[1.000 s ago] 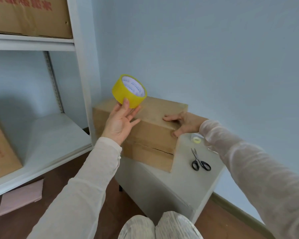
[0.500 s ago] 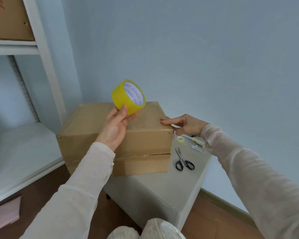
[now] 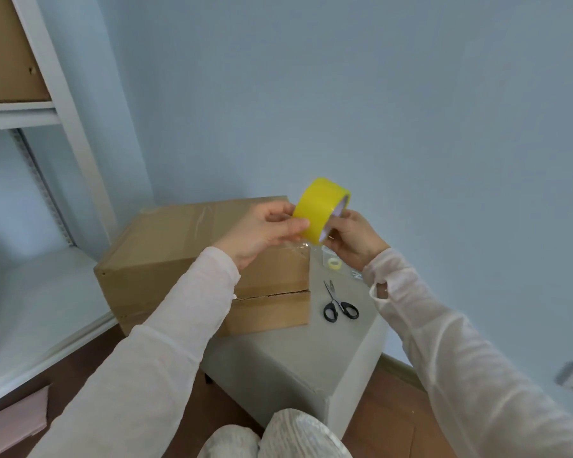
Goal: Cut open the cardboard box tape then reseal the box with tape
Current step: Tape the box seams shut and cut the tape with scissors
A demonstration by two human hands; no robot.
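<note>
At the far left a white shelf unit [image 3: 65, 120] is standing against the wall, and a brown carton [image 3: 7, 61] is sitting on its upper shelf. Below it, a pink sheet [image 3: 14, 421] is lying on the wooden floor.

Right of the shelf, the cardboard box [image 3: 166, 252] is resting on a grey stool [image 3: 278, 358] and covering its left part, with a dark horizontal gap running across the box's near face.

Over the box's right end, the left hand [image 3: 262, 233] is curling its fingers round the yellow tape roll [image 3: 321, 206], the thumb pressing on the roll's outer band. The roll is hanging in the air above the box's right corner, tilted, its open core facing right. A bit of clear film is showing just under it, though it is too faint to tell where it is attached. The right hand [image 3: 354, 239] is gripping the roll from the other side, its fingers bending in at the core.

Below that hand, a small tape roll [image 3: 333, 263] is lying on the stool just beside the box, and black-handled scissors [image 3: 339, 307] are lying near it, blades closed and pointing away from the person.
</note>
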